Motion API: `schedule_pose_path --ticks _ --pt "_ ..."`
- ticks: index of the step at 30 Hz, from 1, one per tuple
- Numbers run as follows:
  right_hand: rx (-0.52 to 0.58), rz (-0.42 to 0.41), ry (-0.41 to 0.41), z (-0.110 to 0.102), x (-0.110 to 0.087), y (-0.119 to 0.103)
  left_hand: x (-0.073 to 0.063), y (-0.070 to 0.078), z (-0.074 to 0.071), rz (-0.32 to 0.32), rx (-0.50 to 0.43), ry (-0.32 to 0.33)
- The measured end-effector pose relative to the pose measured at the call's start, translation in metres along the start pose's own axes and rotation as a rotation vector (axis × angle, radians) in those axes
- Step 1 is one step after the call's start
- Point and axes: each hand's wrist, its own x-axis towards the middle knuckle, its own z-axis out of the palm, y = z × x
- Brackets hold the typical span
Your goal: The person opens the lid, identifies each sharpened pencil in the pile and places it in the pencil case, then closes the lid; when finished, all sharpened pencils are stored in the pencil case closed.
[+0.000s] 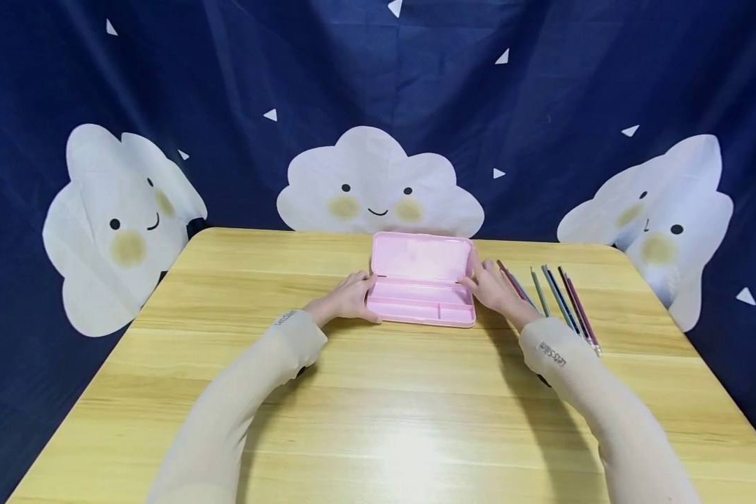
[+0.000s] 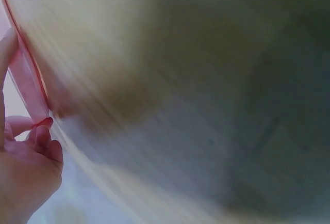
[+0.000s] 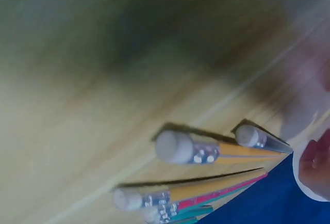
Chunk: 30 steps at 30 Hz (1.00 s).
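Note:
A pink pencil case (image 1: 422,290) lies open near the far edge of the table, its lid raised at the back and its divided tray bare. My left hand (image 1: 348,297) grips the case's left side, thumb at the front corner; the left wrist view shows that hand (image 2: 31,172) with fingers bent around the pink edge. At the right side, my right hand (image 1: 493,287) holds the case by the hinge, thumb over the inner edge and a finger up along the lid. Only a bit of that hand (image 3: 315,164) enters the right wrist view.
Several pencils (image 1: 561,301) lie spread on the table to the right, close beside my right hand and forearm. Their white eraser ends (image 3: 172,146) face the right wrist camera. Behind the wooden table (image 1: 378,399) hangs a dark blue curtain (image 1: 353,63) with clouds.

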Motion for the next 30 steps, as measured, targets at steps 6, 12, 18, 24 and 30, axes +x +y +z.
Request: schedule_pose_path --ticks 6,12,18,24,30 --pt "0.069 -0.08 -0.084 0.0 -0.001 0.007 0.0 0.004 -0.003 0.015 -0.002 0.009" --pt "0.068 -0.178 -0.112 -0.01 -0.01 0.009 0.002 0.004 -0.009 -0.001 -0.008 -0.005" --pt "0.074 -0.181 -0.222 -0.013 -0.027 0.007 0.001 0.003 -0.012 -0.025 0.008 -0.017" --pt "0.088 -0.141 -0.338 -0.012 -0.037 0.007 0.0 0.004 -0.006 -0.049 0.031 -0.031" --pt "0.087 -0.12 -0.346 -0.014 -0.04 0.008 -0.001 0.006 -0.003 -0.018 0.022 -0.016"
